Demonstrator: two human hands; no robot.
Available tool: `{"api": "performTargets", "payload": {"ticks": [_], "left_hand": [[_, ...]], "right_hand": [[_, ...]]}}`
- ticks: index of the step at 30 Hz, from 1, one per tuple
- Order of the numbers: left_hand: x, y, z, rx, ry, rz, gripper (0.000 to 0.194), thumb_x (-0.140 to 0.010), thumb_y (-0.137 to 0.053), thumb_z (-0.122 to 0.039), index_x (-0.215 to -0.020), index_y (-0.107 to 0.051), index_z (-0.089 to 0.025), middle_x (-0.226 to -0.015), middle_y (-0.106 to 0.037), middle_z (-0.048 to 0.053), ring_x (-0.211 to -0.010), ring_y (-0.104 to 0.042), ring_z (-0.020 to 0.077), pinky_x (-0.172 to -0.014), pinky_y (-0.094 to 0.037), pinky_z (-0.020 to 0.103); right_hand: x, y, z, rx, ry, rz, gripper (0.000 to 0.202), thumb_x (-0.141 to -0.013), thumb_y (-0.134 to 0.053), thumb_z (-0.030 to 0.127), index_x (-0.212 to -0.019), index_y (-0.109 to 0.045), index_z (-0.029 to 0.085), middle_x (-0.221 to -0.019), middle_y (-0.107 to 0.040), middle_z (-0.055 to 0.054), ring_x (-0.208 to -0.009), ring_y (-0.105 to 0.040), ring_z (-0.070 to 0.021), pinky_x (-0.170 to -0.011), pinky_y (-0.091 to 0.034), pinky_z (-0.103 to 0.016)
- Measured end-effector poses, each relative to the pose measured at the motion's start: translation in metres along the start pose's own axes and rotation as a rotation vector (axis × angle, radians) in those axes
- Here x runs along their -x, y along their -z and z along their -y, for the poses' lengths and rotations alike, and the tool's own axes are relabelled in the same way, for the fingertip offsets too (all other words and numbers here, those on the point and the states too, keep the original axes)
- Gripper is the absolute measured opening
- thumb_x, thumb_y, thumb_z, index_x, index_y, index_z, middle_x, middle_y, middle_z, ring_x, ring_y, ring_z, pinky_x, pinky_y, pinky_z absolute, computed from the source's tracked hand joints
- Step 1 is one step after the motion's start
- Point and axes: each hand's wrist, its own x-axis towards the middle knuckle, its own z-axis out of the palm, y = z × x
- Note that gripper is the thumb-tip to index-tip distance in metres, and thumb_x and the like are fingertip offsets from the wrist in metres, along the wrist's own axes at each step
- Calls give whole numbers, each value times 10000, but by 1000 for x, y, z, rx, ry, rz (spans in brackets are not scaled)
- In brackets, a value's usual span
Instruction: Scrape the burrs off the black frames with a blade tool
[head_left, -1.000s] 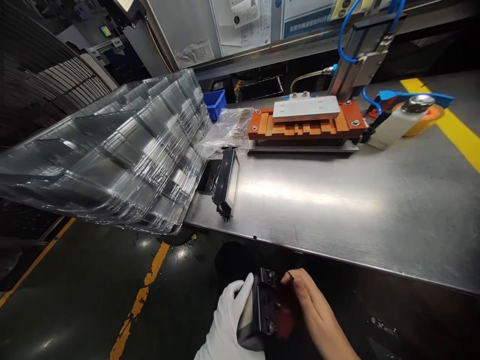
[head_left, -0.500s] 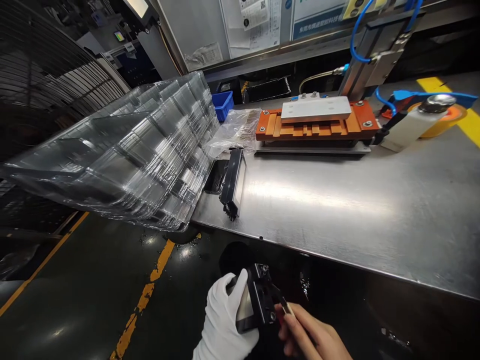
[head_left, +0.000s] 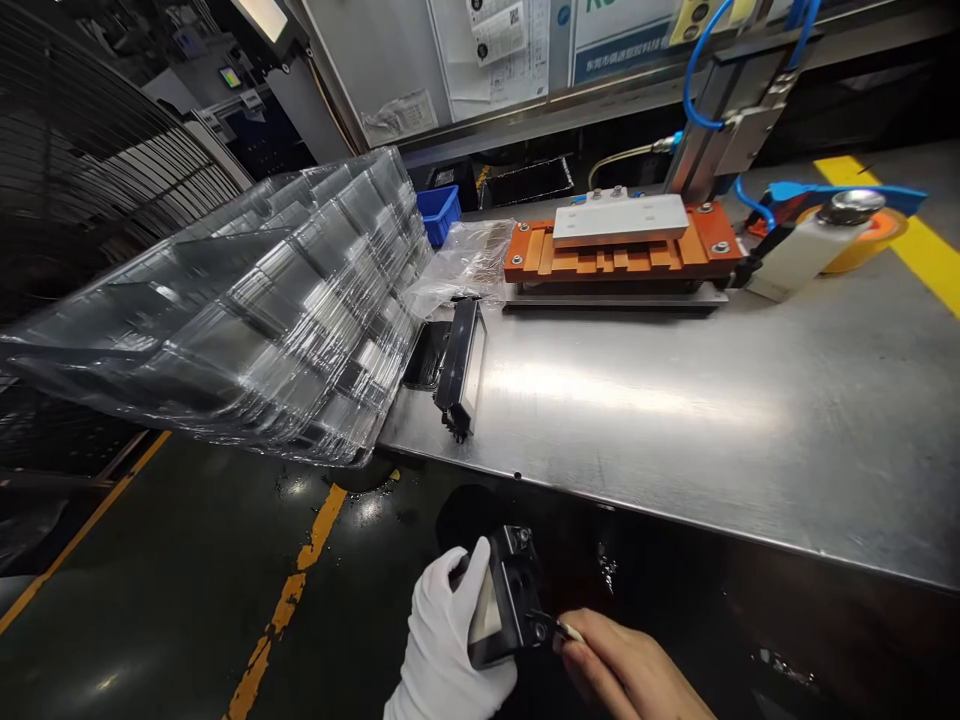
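Observation:
My left hand (head_left: 442, 635), in a white glove, is wrapped round a black plastic part (head_left: 517, 585) with a pale flat panel and round bosses at its end. The thumb lies along the panel. My bare right hand (head_left: 626, 665) is closed on a slim tool (head_left: 571, 633) with a pale handle; its thin dark tip is at the lower corner of the part's end. The tool's exact kind is too small to tell. Both hands are below the table's front edge. On the table stands a similar long black part (head_left: 457, 370).
Stacked clear plastic trays (head_left: 300, 310) overhang the left of the metal table (head_left: 637, 420). Behind are an orange fixture (head_left: 622, 260) with a pneumatic press, a blue bin (head_left: 439, 212), a plastic bag (head_left: 469, 260), a white bottle (head_left: 814, 245) and an orange tape roll (head_left: 862, 250).
The tool in my right hand has swung from a steep slant beside the part to a flatter angle, its tip now at the lower corner. The left grip is the same; the view has shifted slightly.

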Motion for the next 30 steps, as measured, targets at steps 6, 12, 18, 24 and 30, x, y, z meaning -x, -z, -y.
{"api": "performTargets", "payload": {"ticks": [6, 12, 18, 24, 30], "left_hand": [[-1, -6, -2, -53, 21, 22, 929, -624, -660, -276, -1472, -283, -247, -1231, -450, 142, -1044, -576, 308, -853, -558, 464], [0, -8, 1, -70, 32, 23, 911, -641, -662, -273, -1465, -277, -236, -1231, -436, 153, -1049, -559, 322, -854, -551, 487], [-15, 8, 22, -146, 22, 237, 842, -640, -613, -128, -1423, -384, -334, -1179, -492, 111, -1031, -555, 309, -869, -512, 489], [-31, 16, 31, -328, -75, 406, 818, -668, -588, -93, -1411, -411, -386, -1146, -551, 110, -960, -564, 321, -812, -499, 481], [-36, 16, 26, -376, -166, 425, 792, -693, -553, -41, -1403, -430, -369, -1130, -578, 126, -947, -583, 306, -818, -495, 474]], "right_hand": [[-11, -11, -14, 25, 3, -201, 397, -934, -447, 615, -815, -536, 247, -746, -529, 23, -652, -494, -144, -588, -402, -241], [-13, -15, -25, 301, 189, -275, 398, -917, -575, 504, -644, -505, 223, -589, -518, 36, -555, -485, -129, -551, -351, -252], [-6, -13, -17, -104, -213, -166, 406, -980, -319, 582, -1034, -603, 297, -843, -660, 15, -777, -635, -169, -744, -471, -252], [-18, -31, -27, -230, -423, 47, 529, -915, -358, 688, -959, -611, 225, -695, -696, 5, -502, -651, -144, -474, -446, -222], [-23, -39, -35, -211, -430, -8, 491, -931, -354, 635, -910, -597, 209, -663, -706, 3, -443, -642, -130, -413, -419, -198]]}}
